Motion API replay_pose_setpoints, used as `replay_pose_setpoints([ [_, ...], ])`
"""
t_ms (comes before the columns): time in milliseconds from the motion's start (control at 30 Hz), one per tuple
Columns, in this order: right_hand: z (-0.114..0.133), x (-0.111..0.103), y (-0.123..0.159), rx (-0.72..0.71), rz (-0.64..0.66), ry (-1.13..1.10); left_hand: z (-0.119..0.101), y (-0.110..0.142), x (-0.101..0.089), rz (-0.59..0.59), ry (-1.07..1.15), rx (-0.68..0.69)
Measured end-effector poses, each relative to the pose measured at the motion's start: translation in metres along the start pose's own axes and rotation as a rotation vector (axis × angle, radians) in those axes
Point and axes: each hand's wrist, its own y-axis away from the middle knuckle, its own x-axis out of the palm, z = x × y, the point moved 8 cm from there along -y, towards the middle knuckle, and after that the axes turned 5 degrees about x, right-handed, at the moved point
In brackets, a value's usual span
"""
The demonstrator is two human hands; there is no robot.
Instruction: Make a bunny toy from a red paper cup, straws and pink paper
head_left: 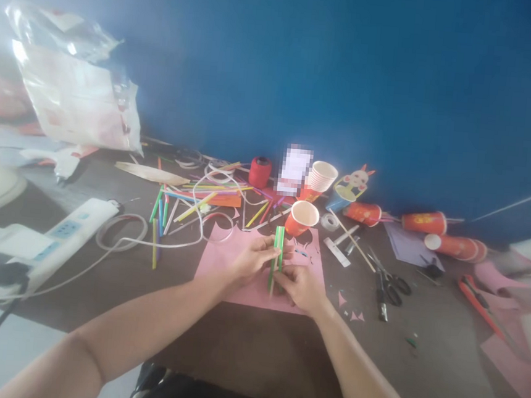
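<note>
Both my hands meet over a pink paper sheet (pixel 222 263) lying on the brown table. My left hand (pixel 253 257) pinches the upper part of a bundle of green straws (pixel 278 246), held upright. My right hand (pixel 299 285) grips the lower end of the same bundle, fingers curled. A red paper cup (pixel 302 217) stands just beyond the straws.
Loose coloured straws (pixel 186 201) and a white cable (pixel 159 242) lie to the left, beside a white power strip (pixel 52 239). Scissors (pixel 388 284), tape (pixel 330 221), a red thread spool (pixel 260 171), more red cups (pixel 424 222) and pink paper (pixel 512 357) lie right. A blue wall stands behind.
</note>
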Motion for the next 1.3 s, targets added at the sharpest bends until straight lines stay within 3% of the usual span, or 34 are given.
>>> replay_pose_setpoints([
  [200,0.004,0.0,0.004,-0.018,0.043,0.078,-0.004,0.003,0.001,-0.074,0.053,-0.011],
  [333,0.007,-0.028,0.002,-0.158,-0.204,0.097,-0.004,0.002,-0.002,-0.103,0.06,-0.048],
  [500,0.008,-0.046,0.004,-0.214,-0.394,-0.06,0.004,0.009,0.017,0.088,-0.124,-0.178],
  [633,0.015,-0.045,0.006,-0.244,-0.393,-0.082,0.01,0.018,0.028,0.182,-0.289,-0.263],
  [900,0.019,-0.048,0.012,-0.266,-0.388,-0.033,-0.005,0.014,0.027,0.184,-0.646,-0.141],
  [1300,0.012,-0.039,0.01,-0.236,-0.414,-0.077,0.0,0.017,0.022,0.234,-0.612,-0.184],
])
